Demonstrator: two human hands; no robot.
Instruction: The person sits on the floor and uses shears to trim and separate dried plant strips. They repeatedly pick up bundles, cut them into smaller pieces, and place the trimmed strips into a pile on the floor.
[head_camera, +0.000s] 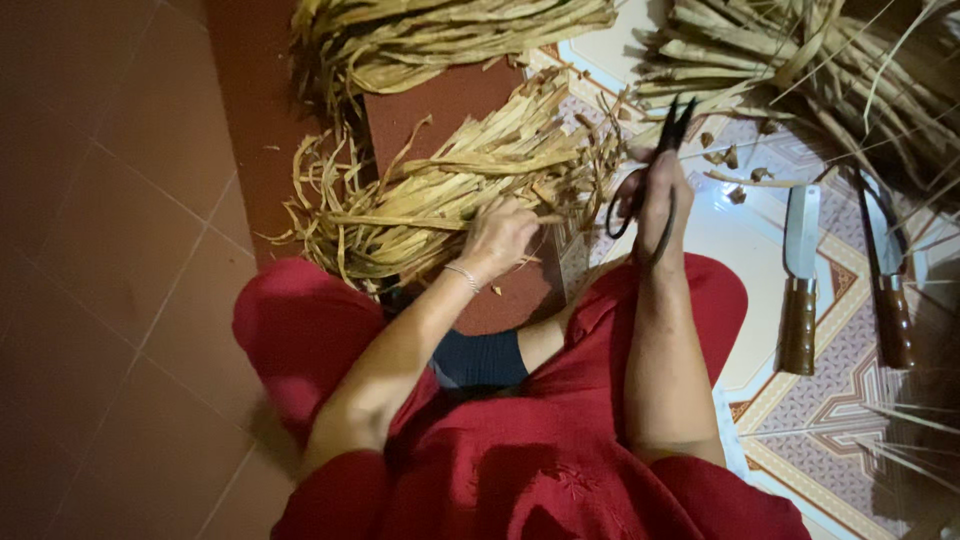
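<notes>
**A:** Looking at mid-frame, your left hand (497, 237) has its grip closed on the bundle of dried strips (450, 190) lying just above your knees, yeah?

**B:** Yep. And your right hand (660, 200) is clamped around the black scissors (650, 170), blades pointing up. Two knives (800, 280) lie on the patterned mat (800, 420), right side.

No packages, no labels, no signs, no screens anywhere in view
</notes>
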